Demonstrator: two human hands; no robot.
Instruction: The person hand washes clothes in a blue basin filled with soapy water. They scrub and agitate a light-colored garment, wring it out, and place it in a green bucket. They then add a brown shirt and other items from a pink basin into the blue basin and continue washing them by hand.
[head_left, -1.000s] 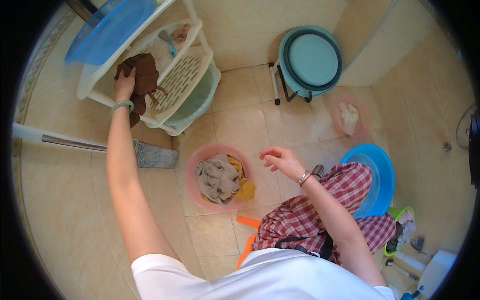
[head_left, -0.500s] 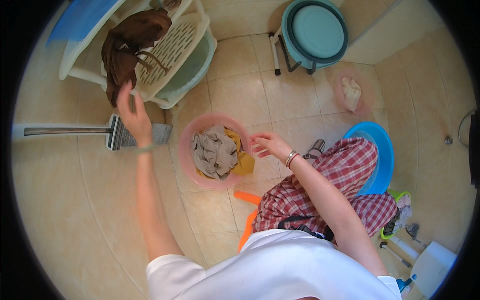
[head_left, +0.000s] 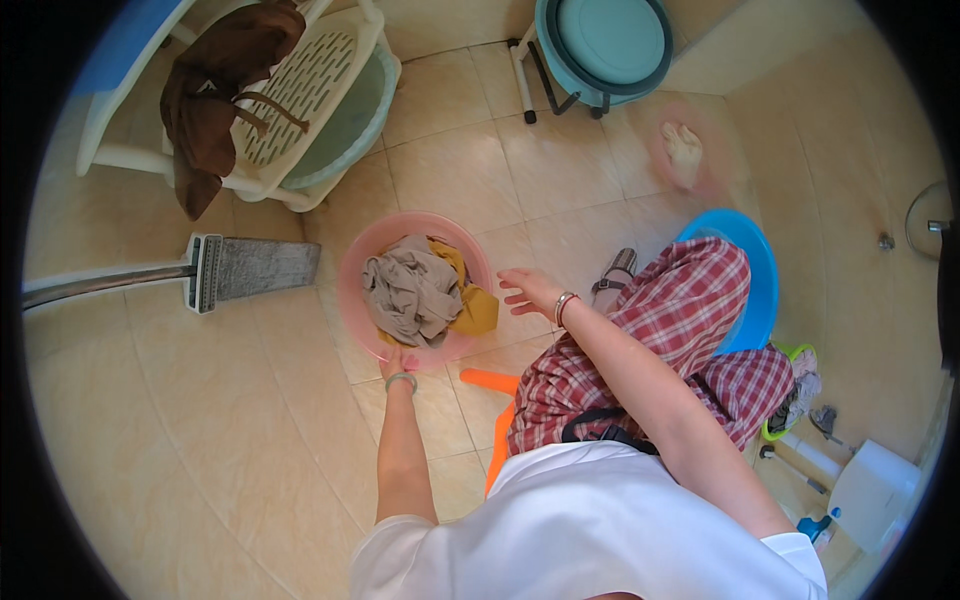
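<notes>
Your left grip [head_left: 397, 366] had come down from the brown cloth [head_left: 240, 45], which hung over the white slotted rack [head_left: 315, 75], to the near rim of the pink basin [head_left: 352, 290]; whether its fingers had closed there could not be told. Your right grip [head_left: 531, 290] was loosely open just beside the basin, where grey cloth [head_left: 412, 288] and mustard cloth [head_left: 478, 311] lay heaped.

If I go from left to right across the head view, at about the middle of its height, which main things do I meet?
Mop head, pink basin with clothes, right hand, sandal, blue basin, metal knob on the wall.
</notes>
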